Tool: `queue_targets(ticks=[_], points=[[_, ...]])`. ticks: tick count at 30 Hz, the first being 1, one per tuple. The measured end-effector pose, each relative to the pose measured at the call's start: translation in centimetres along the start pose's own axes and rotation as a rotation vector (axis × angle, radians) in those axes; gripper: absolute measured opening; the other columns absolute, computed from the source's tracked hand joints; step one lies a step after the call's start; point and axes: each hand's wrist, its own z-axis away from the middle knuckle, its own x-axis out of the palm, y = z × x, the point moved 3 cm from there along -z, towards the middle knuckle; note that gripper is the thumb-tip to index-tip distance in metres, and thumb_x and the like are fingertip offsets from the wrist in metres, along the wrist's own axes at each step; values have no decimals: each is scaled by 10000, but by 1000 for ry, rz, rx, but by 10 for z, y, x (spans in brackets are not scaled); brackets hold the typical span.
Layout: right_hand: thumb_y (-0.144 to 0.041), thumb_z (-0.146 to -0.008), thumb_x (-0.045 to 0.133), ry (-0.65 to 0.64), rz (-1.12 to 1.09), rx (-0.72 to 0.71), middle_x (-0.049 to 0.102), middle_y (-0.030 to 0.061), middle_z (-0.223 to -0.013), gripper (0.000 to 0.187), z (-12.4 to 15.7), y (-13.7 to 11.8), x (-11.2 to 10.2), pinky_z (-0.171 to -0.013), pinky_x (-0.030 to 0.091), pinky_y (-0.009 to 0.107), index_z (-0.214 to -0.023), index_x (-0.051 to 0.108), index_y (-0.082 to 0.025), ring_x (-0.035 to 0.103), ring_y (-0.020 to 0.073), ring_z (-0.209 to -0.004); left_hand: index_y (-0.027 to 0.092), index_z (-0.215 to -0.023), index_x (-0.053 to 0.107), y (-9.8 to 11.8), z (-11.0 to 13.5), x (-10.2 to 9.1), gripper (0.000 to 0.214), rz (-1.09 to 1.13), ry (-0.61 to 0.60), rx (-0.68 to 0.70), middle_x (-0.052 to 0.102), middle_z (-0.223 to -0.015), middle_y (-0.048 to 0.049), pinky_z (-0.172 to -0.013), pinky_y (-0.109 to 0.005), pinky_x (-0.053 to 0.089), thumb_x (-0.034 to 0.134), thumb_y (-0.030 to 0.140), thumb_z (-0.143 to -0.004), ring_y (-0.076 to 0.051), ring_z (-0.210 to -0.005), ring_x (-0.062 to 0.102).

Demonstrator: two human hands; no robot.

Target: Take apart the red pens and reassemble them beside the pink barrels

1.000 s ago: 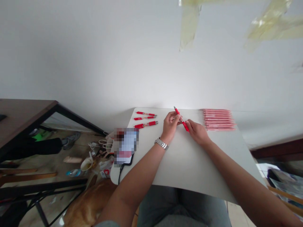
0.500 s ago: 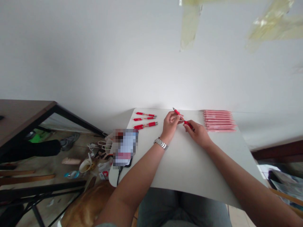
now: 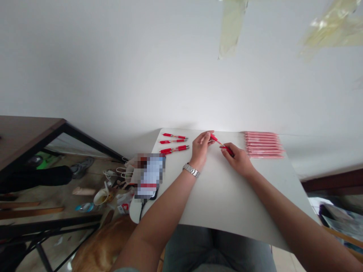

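A red pen (image 3: 214,138) lies slantwise between my hands above the white table. At its upper left end, the fingers of my left hand (image 3: 200,149) are closed on the red part. My right hand (image 3: 238,160) pinches the lower right end, where a dark tip shows beside the fingers. A paler stretch of the pen is visible between the two grips. To the left of my left hand, several red pens (image 3: 174,149) rest in rows on the table. Right of my right hand lies a row of several pink-wrapped pens or refills (image 3: 263,145); which, I cannot tell.
The white table (image 3: 221,200) stands against the wall. A blurred-out phone (image 3: 150,175) with a cable lies at its left edge. On the floor to the left are a bowl (image 3: 101,197), bags and a brown dog (image 3: 106,245). Another person's shoe (image 3: 82,168) shows under a dark table.
My left hand has shifted slightly left and turned the red piece it holds, bringing it in line with the part in my right hand. The right hand has barely moved.
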Motion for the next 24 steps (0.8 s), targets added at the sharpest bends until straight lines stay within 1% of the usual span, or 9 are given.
queue_targets(ticks=[3, 7, 10, 12, 14, 16, 18, 21, 24], points=[[-584, -1027, 464, 8, -34, -19, 629, -4, -703, 449, 1, -1, -1, -599, 405, 272, -1124, 674, -199, 549, 151, -593, 186, -1021, 792, -1, 2, 3, 395, -19, -76, -11, 762, -1051, -80, -889, -324, 584, 769, 545, -858, -161, -911, 708], [-590, -1049, 427, 28, -62, -11, 555, -29, -631, 483, 2, 0, -2, -555, 374, 273, -1192, 671, -200, 506, 147, -546, 186, -1030, 811, 2, 7, 7, 368, -118, -213, -10, 775, -1055, -84, -907, -324, 569, 759, 518, -879, -165, -925, 700], [-573, -1066, 398, 43, -71, -11, 621, -1, -700, 486, 2, 0, -4, -580, 401, 280, -1242, 659, -203, 567, 162, -594, 194, -1060, 814, 4, 10, 9, 362, -170, -276, -7, 776, -1050, -80, -883, -312, 561, 754, 507, -888, -159, -902, 690], [-562, -1074, 385, 38, -76, -22, 666, 22, -763, 484, 2, -1, -4, -616, 431, 285, -1261, 652, -204, 615, 174, -642, 200, -1101, 809, 6, 10, 9, 375, -173, -292, -12, 776, -1042, -76, -875, -307, 556, 755, 504, -889, -160, -903, 690], [-558, -1079, 374, 28, -76, -39, 685, 34, -790, 487, 3, -2, -4, -633, 447, 287, -1271, 649, -206, 635, 180, -657, 205, -1151, 799, 6, 10, 8, 394, -174, -304, -18, 776, -1049, -77, -879, -304, 553, 748, 503, -897, -169, -937, 694], [-565, -1081, 359, 24, -76, -51, 681, 34, -774, 495, 2, -3, -4, -625, 450, 286, -1255, 653, -207, 631, 180, -639, 207, -1184, 791, 5, 10, 8, 414, -182, -312, -23, 775, -1059, -80, -886, -303, 551, 732, 512, -909, -178, -968, 697], [-575, -1081, 344, 26, -84, -58, 665, 27, -741, 501, 2, -3, -4, -612, 450, 284, -1213, 659, -207, 617, 177, -613, 202, -1200, 786, 5, 10, 8, 433, -192, -327, -28, 773, -1052, -81, -896, -309, 550, 704, 529, -928, -177, -958, 700], [-577, -1081, 346, 23, -103, -55, 646, 17, -714, 489, 2, -2, -3, -603, 449, 278, -1153, 656, -205, 600, 168, -595, 188, -1180, 789, 5, 10, 8, 436, -225, -348, -3, 766, -1041, -84, -924, -322, 544, 652, 541, -963, -173, -948, 696], [-575, -1077, 366, 29, -103, -52, 640, 14, -715, 474, 1, -1, -2, -601, 446, 273, -1124, 654, -202, 599, 164, -599, 185, -1130, 793, 6, 11, 8, 413, -274, -345, 49, 759, -1098, -93, -955, -333, 535, 631, 534, -979, -182, -1001, 680]])
